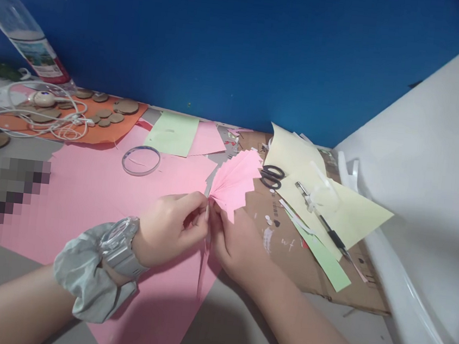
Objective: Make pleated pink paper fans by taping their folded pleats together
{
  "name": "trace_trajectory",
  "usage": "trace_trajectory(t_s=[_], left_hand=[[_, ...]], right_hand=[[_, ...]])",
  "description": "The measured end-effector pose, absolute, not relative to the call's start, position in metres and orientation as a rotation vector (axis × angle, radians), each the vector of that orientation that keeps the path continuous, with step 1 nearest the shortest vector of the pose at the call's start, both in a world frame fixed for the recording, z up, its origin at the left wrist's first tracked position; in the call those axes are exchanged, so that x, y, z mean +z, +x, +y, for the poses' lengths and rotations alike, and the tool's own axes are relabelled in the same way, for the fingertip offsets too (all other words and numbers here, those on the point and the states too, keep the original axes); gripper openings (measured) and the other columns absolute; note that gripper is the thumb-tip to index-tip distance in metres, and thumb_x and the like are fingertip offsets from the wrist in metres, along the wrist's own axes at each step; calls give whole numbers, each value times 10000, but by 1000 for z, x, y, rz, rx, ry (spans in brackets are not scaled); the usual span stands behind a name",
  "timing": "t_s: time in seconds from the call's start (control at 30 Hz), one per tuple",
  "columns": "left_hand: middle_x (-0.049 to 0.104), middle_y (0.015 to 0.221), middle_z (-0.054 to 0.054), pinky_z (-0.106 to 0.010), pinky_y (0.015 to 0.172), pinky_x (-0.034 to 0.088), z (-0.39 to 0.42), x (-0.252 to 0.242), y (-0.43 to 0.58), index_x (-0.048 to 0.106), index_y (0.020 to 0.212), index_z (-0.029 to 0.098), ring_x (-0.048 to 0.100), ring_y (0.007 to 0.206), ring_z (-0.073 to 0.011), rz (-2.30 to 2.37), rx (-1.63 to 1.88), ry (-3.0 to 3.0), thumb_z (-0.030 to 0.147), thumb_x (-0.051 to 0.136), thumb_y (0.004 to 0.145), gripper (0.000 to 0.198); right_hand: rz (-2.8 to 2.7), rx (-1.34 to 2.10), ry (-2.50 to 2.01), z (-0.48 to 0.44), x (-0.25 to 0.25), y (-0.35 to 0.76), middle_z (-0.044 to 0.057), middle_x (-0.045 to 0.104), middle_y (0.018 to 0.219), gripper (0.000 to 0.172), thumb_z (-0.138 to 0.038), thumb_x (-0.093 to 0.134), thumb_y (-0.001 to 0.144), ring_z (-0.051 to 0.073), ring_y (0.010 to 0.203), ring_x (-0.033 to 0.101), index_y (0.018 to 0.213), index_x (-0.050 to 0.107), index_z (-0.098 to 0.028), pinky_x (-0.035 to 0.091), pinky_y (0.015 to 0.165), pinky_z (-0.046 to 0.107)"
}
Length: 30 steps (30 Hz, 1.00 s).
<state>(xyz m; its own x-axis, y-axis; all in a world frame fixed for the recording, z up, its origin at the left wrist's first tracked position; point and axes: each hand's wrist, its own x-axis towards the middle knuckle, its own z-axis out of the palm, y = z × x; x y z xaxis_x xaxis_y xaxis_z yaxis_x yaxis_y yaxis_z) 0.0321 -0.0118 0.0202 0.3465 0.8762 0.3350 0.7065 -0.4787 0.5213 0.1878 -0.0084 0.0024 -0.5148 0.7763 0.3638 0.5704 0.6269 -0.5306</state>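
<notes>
A pleated pink paper fan (237,181) with a zigzag edge spreads upward between my hands. My right hand (232,243) is closed around its gathered base from the right. My left hand (175,218), with a watch and a grey-green scrunchie at its wrist, pinches at the same base with thumb and forefinger. A thin pale strip (208,183) shows just above the left fingertips, and a narrow pink strip (201,278) hangs below. The fingers hide how the strips meet the fan. Large pink paper (87,195) lies under the left hand.
A roll of clear tape (140,172) lies on the pink paper. Black-handled scissors (272,176), a pen-like cutter (330,232) and cream paper (356,213) rest on cardboard (285,268) at right. A bottle (40,56) and white cable (68,125) are at left. A blue wall stands behind.
</notes>
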Motion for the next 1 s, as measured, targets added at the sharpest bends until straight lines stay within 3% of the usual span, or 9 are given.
trace_trajectory(t_s=[0.2,0.43,0.67,0.87,1.0], left_hand=[[457,554,52,-203,500,325,-15,19,32,447,719,180,412,479,-78,1341,818,2239,164,447,787,70],[449,576,49,-227,524,330,-20,7,37,447,682,188,387,505,-88,1300,687,2166,162,458,765,87],[480,596,44,-228,534,365,-15,7,32,472,777,180,433,516,-89,1338,760,1970,197,417,828,77],[555,671,18,-214,564,432,-19,4,37,490,786,178,513,581,-93,1253,716,1890,250,484,816,78],[576,679,11,-208,533,447,-18,2,40,483,819,182,548,571,-93,1261,749,1745,261,436,857,99]], right_hand=[[-2163,487,-1093,-15,7,188,48,575,736,163,-177,327,919,167,671,534,872,483,-179,404,613,289],[-1949,670,-1248,-16,6,191,-1,513,717,171,-248,323,944,130,659,493,803,409,-206,382,620,256],[-2000,897,-1278,-14,7,190,-42,421,643,244,-311,370,931,104,587,424,712,356,-206,328,566,249],[-1870,908,-1298,-13,4,190,-45,465,673,222,-299,345,949,93,623,476,757,410,-207,377,604,224],[-1921,714,-1252,-10,1,196,-1,545,827,62,-250,425,919,119,743,538,903,467,-206,429,669,243]])
